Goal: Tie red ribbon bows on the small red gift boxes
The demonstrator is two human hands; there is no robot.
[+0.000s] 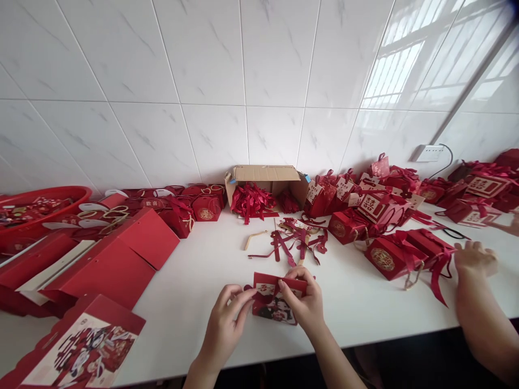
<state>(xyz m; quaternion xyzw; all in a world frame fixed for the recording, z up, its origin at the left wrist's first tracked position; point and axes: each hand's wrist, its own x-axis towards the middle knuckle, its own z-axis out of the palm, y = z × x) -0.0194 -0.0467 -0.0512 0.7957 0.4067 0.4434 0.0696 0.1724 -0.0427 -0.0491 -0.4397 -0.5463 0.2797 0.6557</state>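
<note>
Near the middle of the white surface (198, 292), close to its near edge, a small red printed packet (275, 314) is held up between the person's two hands. The right hand (306, 297) grips it from the right, thumb across the front and fingers behind its top edge. The left hand (230, 313) is narrow, its fingertips pinched on a dark red strip (247, 287) at the packet's left edge. Just beyond lies a loose tangle of dark red strips (286, 246), with a cream cord (253, 239) to its left. Farther back, against the tiled wall (275, 129), an open cardboard box (267, 173) lies with bundled red ribbons (249, 200) inside. On the left are large red cartons (109, 265), a printed red bag (93, 346) at the near edge, and a red basin (81, 193) of small items at the far left; small red boxes (206, 208) line the wall behind. On the right, ribbon-tied red boxes (391, 256) stand in clusters reaching toward the wall. Beside the nearest of these rests another person's hand (476, 259); whether it holds anything cannot be told.
</note>
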